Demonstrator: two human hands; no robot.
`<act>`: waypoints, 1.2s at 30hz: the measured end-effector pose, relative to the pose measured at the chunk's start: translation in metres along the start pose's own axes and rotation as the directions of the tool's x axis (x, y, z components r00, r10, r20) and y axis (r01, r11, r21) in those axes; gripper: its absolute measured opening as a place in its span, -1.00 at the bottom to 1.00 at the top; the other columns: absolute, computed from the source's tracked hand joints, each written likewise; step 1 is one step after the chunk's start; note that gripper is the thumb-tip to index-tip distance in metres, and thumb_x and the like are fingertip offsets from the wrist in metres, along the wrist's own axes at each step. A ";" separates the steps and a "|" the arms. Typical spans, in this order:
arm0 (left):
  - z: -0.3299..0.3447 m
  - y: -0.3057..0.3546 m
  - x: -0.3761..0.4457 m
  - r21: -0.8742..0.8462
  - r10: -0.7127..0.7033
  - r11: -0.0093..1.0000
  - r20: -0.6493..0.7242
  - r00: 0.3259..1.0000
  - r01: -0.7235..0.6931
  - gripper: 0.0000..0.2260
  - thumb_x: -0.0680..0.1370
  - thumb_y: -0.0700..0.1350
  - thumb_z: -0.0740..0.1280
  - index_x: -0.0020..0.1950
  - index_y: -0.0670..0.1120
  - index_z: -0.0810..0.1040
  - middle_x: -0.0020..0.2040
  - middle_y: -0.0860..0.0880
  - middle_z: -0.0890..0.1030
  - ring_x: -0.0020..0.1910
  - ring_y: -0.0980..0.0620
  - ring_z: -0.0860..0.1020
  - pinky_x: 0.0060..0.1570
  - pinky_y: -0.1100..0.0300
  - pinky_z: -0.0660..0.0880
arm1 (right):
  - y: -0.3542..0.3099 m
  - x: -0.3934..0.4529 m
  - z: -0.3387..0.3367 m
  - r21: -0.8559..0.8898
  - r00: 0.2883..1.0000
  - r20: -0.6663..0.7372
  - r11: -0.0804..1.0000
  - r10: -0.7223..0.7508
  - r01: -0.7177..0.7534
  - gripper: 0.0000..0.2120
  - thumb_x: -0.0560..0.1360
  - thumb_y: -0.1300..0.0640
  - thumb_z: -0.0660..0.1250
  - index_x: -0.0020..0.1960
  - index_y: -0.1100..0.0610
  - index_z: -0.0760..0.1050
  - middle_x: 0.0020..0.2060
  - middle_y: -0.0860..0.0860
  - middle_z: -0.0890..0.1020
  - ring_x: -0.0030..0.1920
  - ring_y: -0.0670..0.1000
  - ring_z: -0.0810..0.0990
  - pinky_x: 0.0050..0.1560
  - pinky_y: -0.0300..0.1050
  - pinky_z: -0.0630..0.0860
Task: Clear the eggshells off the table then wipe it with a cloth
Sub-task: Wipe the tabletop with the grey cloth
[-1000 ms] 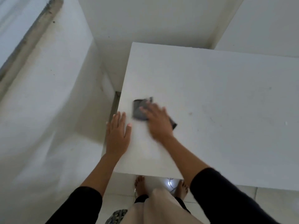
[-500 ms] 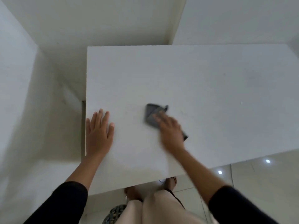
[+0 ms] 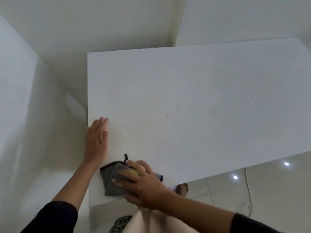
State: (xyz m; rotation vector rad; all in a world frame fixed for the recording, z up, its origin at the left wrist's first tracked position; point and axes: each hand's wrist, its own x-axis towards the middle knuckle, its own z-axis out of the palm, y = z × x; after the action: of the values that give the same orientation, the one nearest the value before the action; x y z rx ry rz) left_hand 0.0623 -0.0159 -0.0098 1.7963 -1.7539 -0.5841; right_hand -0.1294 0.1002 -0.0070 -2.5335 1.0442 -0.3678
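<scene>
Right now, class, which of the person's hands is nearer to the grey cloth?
Right. The right hand presses on the grey cloth near the table's front edge; the left hand lies flat just beyond it, not touching.

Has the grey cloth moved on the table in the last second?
Yes. The cloth, under the right hand, has come toward the person, to the table's near edge, near its left corner.
</scene>
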 end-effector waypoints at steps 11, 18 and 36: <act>-0.015 0.002 -0.002 0.020 0.044 0.999 0.073 0.996 -0.045 -0.40 0.57 0.20 -0.09 0.50 -0.11 0.26 0.50 -0.06 0.26 0.49 0.02 0.18 0.47 0.01 0.10 | 0.099 0.183 -0.007 -0.084 0.995 -0.015 0.992 0.095 -0.096 -0.56 0.60 0.11 0.13 0.48 0.02 0.25 0.51 -0.01 0.20 0.53 0.06 0.03 0.44 0.12 0.02; -0.017 -0.028 -0.004 0.206 -0.086 0.975 -0.015 0.996 0.087 -0.39 0.56 0.15 -0.12 0.54 -0.12 0.11 0.55 -0.07 0.12 0.53 -0.02 0.05 0.48 -0.05 -0.06 | 0.132 0.146 -0.055 0.230 0.806 -0.320 0.866 0.498 -0.444 -0.60 0.60 0.21 0.15 0.43 0.22 0.31 0.46 0.14 0.29 0.49 0.09 0.16 0.47 -0.06 0.10; 0.017 -0.015 0.035 0.456 -0.201 0.866 -0.062 0.978 0.207 -0.45 0.60 0.05 -0.03 0.52 -0.22 0.16 0.53 -0.17 0.14 0.52 -0.06 0.10 0.46 -0.08 0.08 | 0.146 0.242 -0.028 0.034 0.984 -0.024 0.984 -0.174 0.175 -0.56 0.58 0.16 0.15 0.46 0.05 0.29 0.48 0.04 0.26 0.50 0.03 0.17 0.45 0.00 0.05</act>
State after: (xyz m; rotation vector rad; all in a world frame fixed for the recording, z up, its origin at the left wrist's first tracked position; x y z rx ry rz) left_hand 0.0645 -0.0527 -0.0298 2.3256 -1.8132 -0.2406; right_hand -0.0630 -0.1762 -0.0221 -2.6009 0.8174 -0.4580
